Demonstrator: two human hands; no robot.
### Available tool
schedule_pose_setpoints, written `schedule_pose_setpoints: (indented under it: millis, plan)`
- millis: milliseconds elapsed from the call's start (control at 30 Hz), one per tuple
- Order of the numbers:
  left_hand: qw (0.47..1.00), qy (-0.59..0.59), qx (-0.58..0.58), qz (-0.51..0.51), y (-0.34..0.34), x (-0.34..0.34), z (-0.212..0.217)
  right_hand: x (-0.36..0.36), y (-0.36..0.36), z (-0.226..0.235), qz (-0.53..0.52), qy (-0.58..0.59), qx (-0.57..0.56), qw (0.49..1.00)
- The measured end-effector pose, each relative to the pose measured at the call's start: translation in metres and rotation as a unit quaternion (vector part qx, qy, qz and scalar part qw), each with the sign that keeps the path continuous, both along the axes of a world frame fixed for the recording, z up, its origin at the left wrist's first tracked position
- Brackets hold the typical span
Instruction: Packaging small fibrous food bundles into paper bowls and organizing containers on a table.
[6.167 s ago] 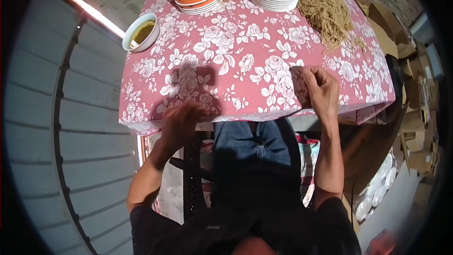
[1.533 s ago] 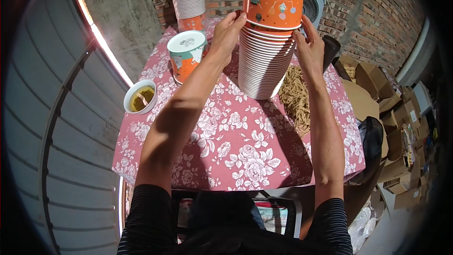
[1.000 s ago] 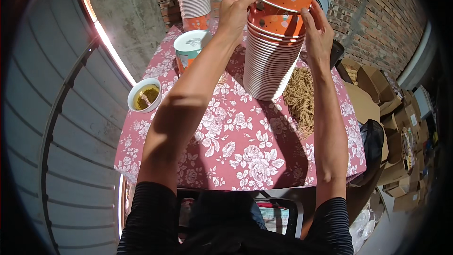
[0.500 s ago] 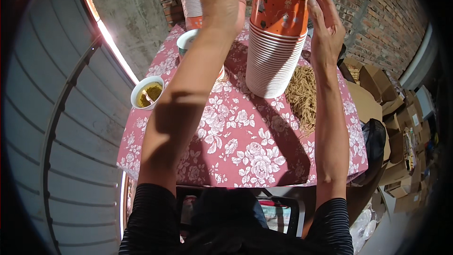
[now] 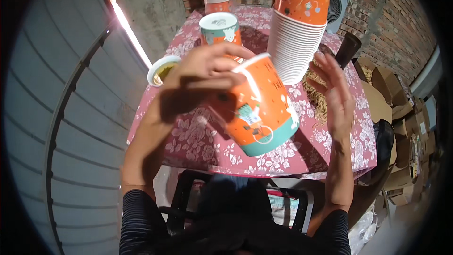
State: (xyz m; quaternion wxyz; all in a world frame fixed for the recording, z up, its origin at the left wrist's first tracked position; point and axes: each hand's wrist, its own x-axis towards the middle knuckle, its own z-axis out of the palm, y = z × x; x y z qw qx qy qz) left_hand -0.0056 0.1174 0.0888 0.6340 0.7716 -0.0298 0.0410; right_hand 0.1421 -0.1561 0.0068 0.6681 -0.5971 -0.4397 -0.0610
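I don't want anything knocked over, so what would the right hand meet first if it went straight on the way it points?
Ahead of the right hand, most likely the tall stack of upturned orange buckets, though depth is hard to judge from this view.

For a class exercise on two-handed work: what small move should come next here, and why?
Probably bring the right hand in to steady the orange tub. The tub is tilted, and only the left hand appears to hold it, near its white rim; the right hand is open and apart from it.
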Motion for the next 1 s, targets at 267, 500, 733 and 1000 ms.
schedule_pose_setpoints:
  millis: [267,500,733,1000]
  plan:
    - [0.969,-0.121,0.196,-0.086,-0.024,0.009,-0.057,-0.029,0.023,-0.026,0.031,-0.126,-0.206,0.97]
    - [0.974,-0.024,0.214,-0.067,0.005,-0.007,-0.056,-0.028,0.007,-0.04,0.07,0.056,-0.153,0.984]
    - [0.96,-0.05,0.27,-0.061,0.0,-0.008,-0.065,-0.026,0.001,-0.039,0.078,0.075,-0.157,0.982]
    - [0.967,-0.111,0.229,-0.03,-0.014,-0.013,-0.06,-0.031,0.004,-0.035,0.005,-0.032,-0.15,0.988]
